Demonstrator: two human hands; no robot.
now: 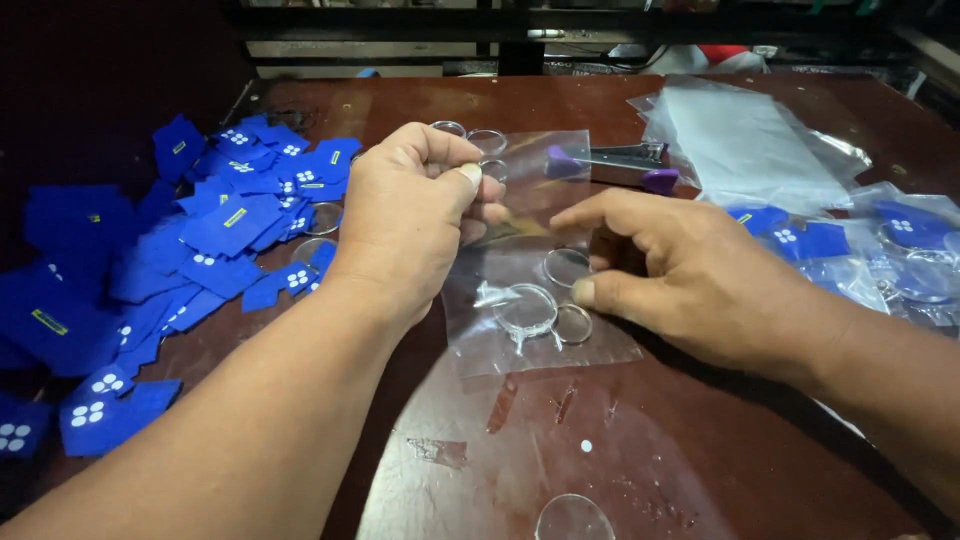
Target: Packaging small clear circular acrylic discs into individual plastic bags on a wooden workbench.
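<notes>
Left hand [415, 215] pinches the top edge of the clear plastic bag [535, 265] mid-table [700, 480], right hand [690, 275] nips its right side, metal rings [545, 310] inside; film looks light, floppy, slippery, so best gripped at the open edge.

Landmark: the clear plastic bag [530, 250] you pinch with your left hand [410, 215] and right hand [690, 275].
Bag: thin transparent film, glossy, creased.
Inside bag: clear disc [525, 308], smooth and shiny; thin metal rings [572, 325], bright.
Left of bag: blue tags [210, 240], matt, felt-like cloth.
Under bag: table [600, 440], dark red-brown wood, glossy, scuffed.
Right of bag: stack of plastic sheets [745, 140], clear, glossy.
Behind bag: pliers [615, 158], grey metal, purple plastic grips.
</notes>
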